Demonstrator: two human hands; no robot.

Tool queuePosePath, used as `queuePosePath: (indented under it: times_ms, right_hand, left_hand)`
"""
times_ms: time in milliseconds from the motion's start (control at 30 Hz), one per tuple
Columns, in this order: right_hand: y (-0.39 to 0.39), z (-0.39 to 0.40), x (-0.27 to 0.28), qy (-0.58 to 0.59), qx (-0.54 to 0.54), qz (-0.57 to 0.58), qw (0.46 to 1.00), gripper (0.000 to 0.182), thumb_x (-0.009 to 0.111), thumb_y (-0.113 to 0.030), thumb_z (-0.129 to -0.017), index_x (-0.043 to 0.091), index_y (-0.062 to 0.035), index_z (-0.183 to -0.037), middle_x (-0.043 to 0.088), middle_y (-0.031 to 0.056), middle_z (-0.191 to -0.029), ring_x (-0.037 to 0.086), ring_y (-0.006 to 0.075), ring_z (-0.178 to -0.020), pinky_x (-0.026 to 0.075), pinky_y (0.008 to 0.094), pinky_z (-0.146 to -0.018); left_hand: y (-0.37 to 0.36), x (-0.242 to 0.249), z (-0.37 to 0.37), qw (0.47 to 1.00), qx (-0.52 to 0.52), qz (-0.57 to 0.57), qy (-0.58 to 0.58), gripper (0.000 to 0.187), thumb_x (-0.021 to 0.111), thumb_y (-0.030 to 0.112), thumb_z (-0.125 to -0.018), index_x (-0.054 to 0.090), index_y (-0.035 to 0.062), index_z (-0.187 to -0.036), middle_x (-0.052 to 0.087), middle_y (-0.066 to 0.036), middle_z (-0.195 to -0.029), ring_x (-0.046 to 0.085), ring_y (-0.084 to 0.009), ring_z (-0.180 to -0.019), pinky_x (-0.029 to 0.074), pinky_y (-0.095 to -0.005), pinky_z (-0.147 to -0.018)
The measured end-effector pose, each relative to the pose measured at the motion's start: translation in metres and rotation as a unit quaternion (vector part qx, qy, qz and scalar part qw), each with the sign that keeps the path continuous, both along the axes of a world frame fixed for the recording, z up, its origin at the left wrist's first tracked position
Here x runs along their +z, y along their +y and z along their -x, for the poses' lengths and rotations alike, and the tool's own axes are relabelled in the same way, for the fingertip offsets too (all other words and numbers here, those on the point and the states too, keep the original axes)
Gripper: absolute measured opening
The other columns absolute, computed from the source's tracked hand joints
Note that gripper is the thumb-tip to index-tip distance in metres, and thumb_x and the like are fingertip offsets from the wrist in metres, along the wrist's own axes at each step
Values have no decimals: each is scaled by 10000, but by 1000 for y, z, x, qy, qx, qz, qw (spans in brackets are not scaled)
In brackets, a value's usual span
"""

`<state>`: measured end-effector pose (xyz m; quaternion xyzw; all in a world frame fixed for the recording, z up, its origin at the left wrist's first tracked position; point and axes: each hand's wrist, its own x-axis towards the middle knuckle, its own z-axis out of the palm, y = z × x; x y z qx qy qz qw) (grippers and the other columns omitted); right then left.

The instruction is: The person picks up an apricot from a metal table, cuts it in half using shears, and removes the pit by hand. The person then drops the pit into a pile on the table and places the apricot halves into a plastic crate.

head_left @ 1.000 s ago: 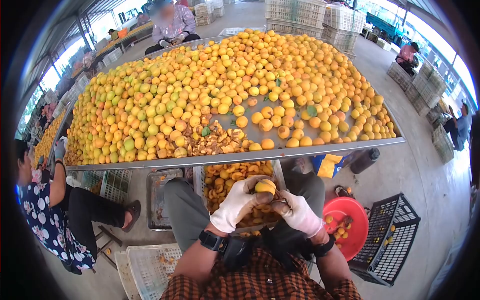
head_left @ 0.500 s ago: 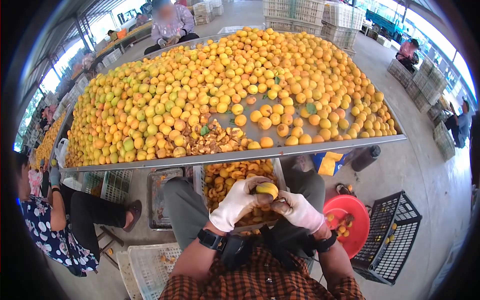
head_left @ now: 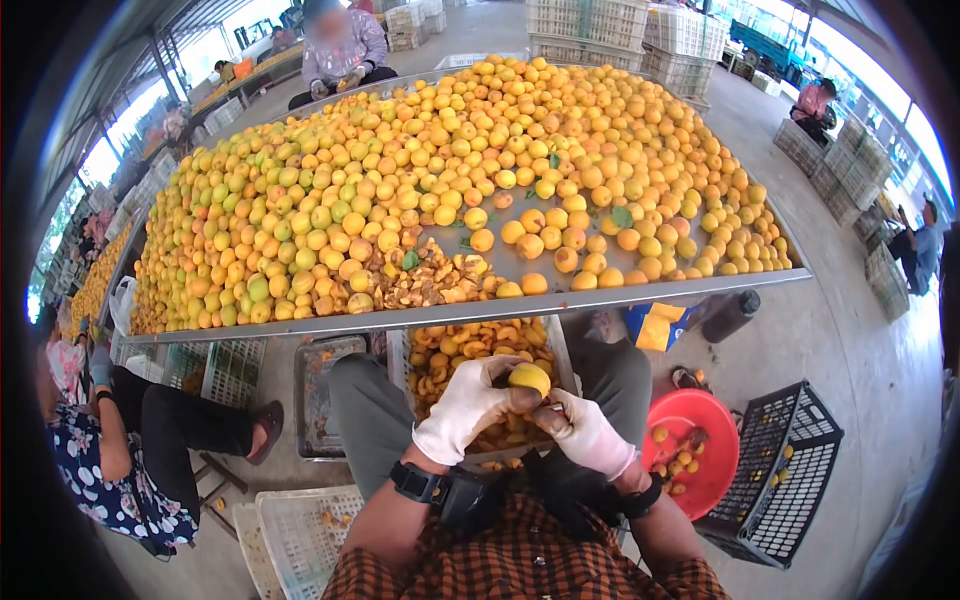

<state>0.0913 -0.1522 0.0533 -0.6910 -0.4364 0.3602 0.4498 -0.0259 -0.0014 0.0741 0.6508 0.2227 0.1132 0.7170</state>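
Observation:
My left hand, in a white glove, is closed on a yellow apricot above a crate of fruit halves. My right hand, gloved too, is closed with its fingertips just below the fruit; what it holds is too small to make out. Beyond my knees stands a metal-edged table heaped with yellow and orange apricots. A pile of split, brownish fruit pieces lies near its front edge.
At the right are a red basin with some fruit and a black crate. A co-worker sits at the left; another person sits behind the table. A dark bottle stands near the table's right front.
Both my hands have shifted slightly left, and the apricot has turned a little in my left hand. The co-worker at the left has moved; the person behind the table has shifted their hands.

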Motion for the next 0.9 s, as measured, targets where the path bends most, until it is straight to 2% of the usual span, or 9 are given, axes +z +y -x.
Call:
queuePosePath:
  times_ms: [133, 233, 300, 367, 467, 633, 700, 800, 900]
  right_hand:
    - [-2, -8, 5, -2, 41, -32, 999, 261, 569, -230, -919, 577, 2, -1037, 646, 110, -795, 645, 195, -767, 490, 296, -687]
    - [0, -11, 11, 110, 43, -19, 993, 240, 542, -237, -939, 576, -5, -989, 614, 71, -675, 618, 169, -599, 471, 270, -556]
    - [3, -12, 10, 261, -158, -211, 929, 300, 499, -322, -960, 553, -27, -965, 481, 22, -544, 430, 94, -412, 350, 227, -398]
    - [14, -16, 30, 308, -211, -286, 883, 389, 429, -396, -977, 526, -19, -970, 406, 19, -465, 330, 143, -283, 301, 279, -295]
    - [26, -19, 49, 333, -211, -363, 844, 258, 451, -270, -982, 522, -26, -940, 453, 35, -493, 376, 128, -324, 318, 269, -320]
    - [55, -11, 57, 257, -270, -443, 815, 258, 531, -256, -941, 522, -10, -1015, 480, 24, -567, 390, 98, -364, 325, 247, -348]
    - [61, -7, 51, 250, -257, -439, 824, 285, 564, -261, -921, 521, -8, -1045, 509, 22, -610, 427, 91, -400, 338, 232, -369]
    - [68, 1, 47, 217, -260, -413, 845, 258, 458, -249, -977, 488, 0, -1038, 430, 19, -522, 361, 108, -372, 324, 260, -365]
    - [76, 4, 26, 146, -259, -404, 865, 258, 467, -241, -974, 485, 6, -1048, 440, 9, -541, 381, 107, -382, 334, 254, -380]
  left_hand:
    - [1, 1, 2, 1000, 5, 15, -1, 403, 723, 124, -760, 603, -46, -1105, 650, -80, -1011, 585, -128, -940, 450, -240, -848]
    - [-3, -3, 2, 999, 10, 24, -40, 388, 678, 110, -805, 575, -20, -1155, 643, -94, -1012, 590, -153, -961, 468, -271, -837]
    - [-7, -6, 0, 947, 55, 300, -97, 370, 603, 96, -864, 524, 13, -1216, 623, -100, -1029, 597, -200, -983, 489, -321, -816]
    - [-9, -13, -2, 931, 43, 349, -97, 312, 541, 119, -911, 501, 29, -1207, 601, -112, -1044, 605, -239, -944, 512, -347, -760]
    - [-18, -26, -14, 857, 39, 500, -121, 358, 509, 340, -954, 544, 16, -1102, 619, -144, -989, 626, -237, -802, 522, -300, -639]
    - [-33, -42, -29, 800, 66, 587, -106, 368, 494, 379, -956, 498, 37, -1091, 580, -113, -947, 609, -230, -818, 552, -317, -682]
    - [-38, -32, -31, 750, 112, 643, -109, 381, 502, 377, -955, 498, 4, -1035, 566, -127, -882, 593, -244, -732, 531, -292, -571]
    - [-32, -57, -33, 697, 122, 692, -146, 421, 479, 403, -959, 486, 15, -1122, 584, -141, -979, 615, -264, -851, 560, -337, -706]
    - [-41, -37, -34, 726, 128, 660, -140, 465, 456, 425, -961, 461, 39, -1222, 576, -151, -1110, 598, -277, -1006, 530, -382, -864]
